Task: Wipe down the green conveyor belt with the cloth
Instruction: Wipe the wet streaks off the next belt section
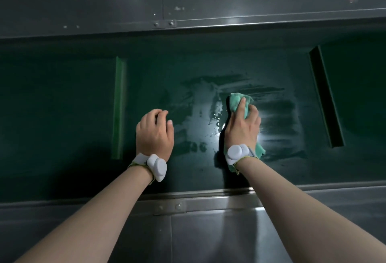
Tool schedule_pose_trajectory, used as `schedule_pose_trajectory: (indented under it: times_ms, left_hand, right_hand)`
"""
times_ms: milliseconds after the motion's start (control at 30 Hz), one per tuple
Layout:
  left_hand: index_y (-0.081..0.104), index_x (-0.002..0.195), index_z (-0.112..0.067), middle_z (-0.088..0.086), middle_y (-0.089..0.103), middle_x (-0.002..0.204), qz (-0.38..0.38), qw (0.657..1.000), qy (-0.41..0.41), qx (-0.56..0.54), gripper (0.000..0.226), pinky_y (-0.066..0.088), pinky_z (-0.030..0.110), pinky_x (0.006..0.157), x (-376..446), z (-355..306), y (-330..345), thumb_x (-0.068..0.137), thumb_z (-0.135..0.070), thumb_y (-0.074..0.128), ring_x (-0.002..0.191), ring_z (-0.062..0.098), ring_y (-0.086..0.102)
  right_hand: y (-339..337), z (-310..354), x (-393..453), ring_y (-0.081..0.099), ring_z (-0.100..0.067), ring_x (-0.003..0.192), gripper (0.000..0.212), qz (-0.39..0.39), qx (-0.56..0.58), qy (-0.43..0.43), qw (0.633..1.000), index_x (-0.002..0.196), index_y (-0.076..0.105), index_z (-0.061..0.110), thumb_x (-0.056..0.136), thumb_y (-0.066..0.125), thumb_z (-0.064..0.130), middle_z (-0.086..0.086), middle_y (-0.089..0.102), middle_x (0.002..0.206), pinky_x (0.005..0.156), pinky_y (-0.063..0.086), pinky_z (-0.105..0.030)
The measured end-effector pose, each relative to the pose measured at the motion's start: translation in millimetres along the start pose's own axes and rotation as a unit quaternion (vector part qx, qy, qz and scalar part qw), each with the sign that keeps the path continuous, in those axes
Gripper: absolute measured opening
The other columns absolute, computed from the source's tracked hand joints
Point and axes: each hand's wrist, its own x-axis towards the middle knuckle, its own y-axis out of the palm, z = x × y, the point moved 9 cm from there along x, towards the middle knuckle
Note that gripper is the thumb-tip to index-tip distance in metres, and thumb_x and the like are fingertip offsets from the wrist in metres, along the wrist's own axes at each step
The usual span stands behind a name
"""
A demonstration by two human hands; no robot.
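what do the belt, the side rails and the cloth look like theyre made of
Dark green conveyor belt: probably smooth rubber or PVC; wet streaks shine on it, and raised cleats cross it.
Grey metal side rails: likely brushed stainless steel, with dull reflections and bolted joints.
Crumpled light green cloth under the right hand: soft woven or microfibre fabric, judging by its folds.

Factory line: green cleated conveyor belt (62, 106), steel side panels (208, 231).

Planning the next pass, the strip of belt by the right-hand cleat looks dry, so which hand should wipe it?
Right. The right hand already grips the cloth, nearer that cleat; the left hand holds nothing.
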Motion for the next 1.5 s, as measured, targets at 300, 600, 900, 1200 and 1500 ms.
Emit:
schedule_pose_trajectory:
  times_ms: [300,600,900,1200,1500]
  left_hand:
    - [0.07,0.124,-0.006,0.017,0.063,0.134,0.011,1.0,-0.003,0.01,0.029,0.049,0.052,0.093,-14,8,17,0.101,-0.019,0.061,0.119,0.039,0.061]
    - [0.067,0.127,-0.004,0.015,0.062,0.135,0.034,0.999,-0.029,0.019,0.03,0.052,0.051,0.087,3,34,10,0.102,-0.018,0.059,0.121,0.037,0.06]
    - [0.062,0.126,-0.004,0.016,0.067,0.126,0.085,0.993,-0.082,-0.007,0.028,0.052,0.052,0.085,10,39,6,0.1,-0.009,0.052,0.111,0.041,0.063]
    - [0.06,0.137,-0.002,0.017,0.067,0.127,0.096,0.995,-0.022,0.023,0.039,0.053,0.052,0.083,18,38,-1,0.098,0.002,0.052,0.108,0.043,0.064]
    - [0.064,0.131,-0.007,0.016,0.057,0.142,0.005,0.994,0.008,0.113,0.032,0.043,0.051,0.099,73,59,-34,0.102,-0.008,0.051,0.127,0.039,0.055]
  right_hand:
    - [-7,-13,10,0.042,-0.035,0.119,0.065,0.028,-0.005,-0.069,0.997,0.158,0.027,0.021,0.099,0.052,0.014,-0.014,0.038,0.145,0.09,0.051,-0.047]
    - [-11,-7,8,0.041,-0.041,0.121,0.064,0.008,0.012,-0.029,0.999,0.157,0.03,0.015,0.097,0.053,0.01,-0.021,0.039,0.144,0.098,0.046,-0.049]
    - [61,181,-79,0.053,-0.039,0.095,0.063,0.123,0.023,-0.237,0.963,0.155,0.037,0.006,0.094,0.052,0.006,-0.025,0.048,0.142,0.083,0.048,-0.045]
    - [26,73,-2,0.049,-0.043,0.106,0.071,0.084,-0.051,-0.197,0.976,0.159,0.028,0.01,0.092,0.049,0.002,-0.025,0.041,0.144,0.092,0.045,-0.047]
    - [-4,2,35,0.041,-0.042,0.121,0.074,0.034,-0.065,-0.037,0.997,0.159,0.021,0.014,0.093,0.051,-0.002,-0.023,0.036,0.147,0.1,0.047,-0.054]
